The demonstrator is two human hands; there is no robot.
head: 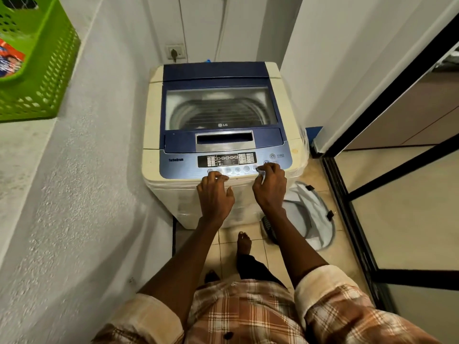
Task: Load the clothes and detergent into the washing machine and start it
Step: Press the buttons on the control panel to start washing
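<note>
A person in a plaid shirt (248,311) stands barefoot on a tiled floor (253,247) in front of a top-loading washing machine (218,135), both arms stretched to its front edge. The left hand (215,192) rests on the near rim of the control panel (224,161), fingers loosely bent over the left-hand buttons and holding nothing. The right hand (270,184) reaches the buttons at the panel's right end, just below the power key, its fingers curled; something small and pale shows at the fingertips, though what it is cannot be told. Beyond the panel the machine's blue lid (218,100) lies closed, the drum visible through its window. A laundry bag (310,214) slumps on the floor to the machine's right. A green basket (47,78) with a detergent packet (10,62) inside sits on a ledge well to the machine's left.
</note>
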